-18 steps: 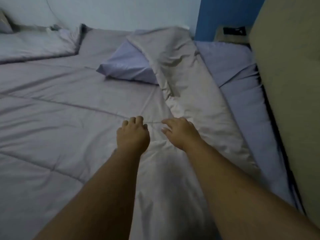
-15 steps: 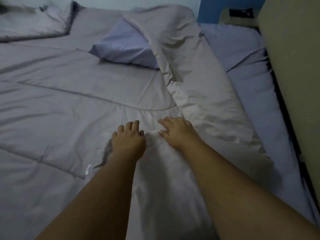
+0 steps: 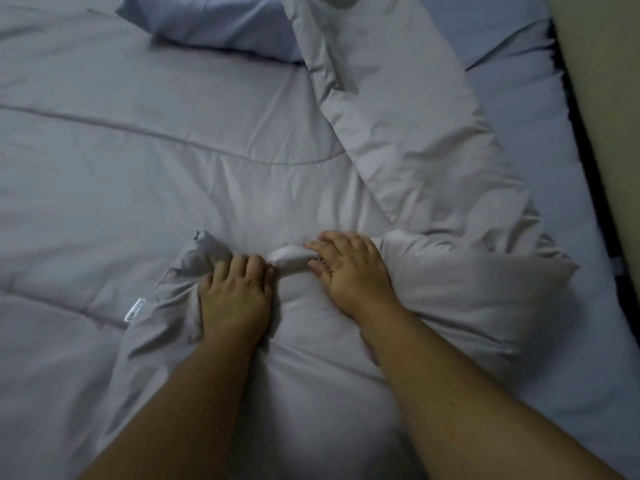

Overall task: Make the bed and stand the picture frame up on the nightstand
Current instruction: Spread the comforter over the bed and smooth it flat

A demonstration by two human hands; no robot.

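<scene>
Both hands bunching the grey comforter at centre frame.

Left hand [image 3: 235,296] is fisted tight on a gathered fold of comforter [image 3: 173,150]; right hand [image 3: 349,271] curls its fingers over the same ridge. A folded-back flap runs lengthwise from upper centre toward lower right, over the blue sheet [image 3: 519,84]. Blue pillow [image 3: 214,22] lies upper left.

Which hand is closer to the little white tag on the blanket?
The left hand; the tag lies just beside it, while the right hand is farther away.

Dim light; beige wall [image 3: 609,140] at right
</scene>
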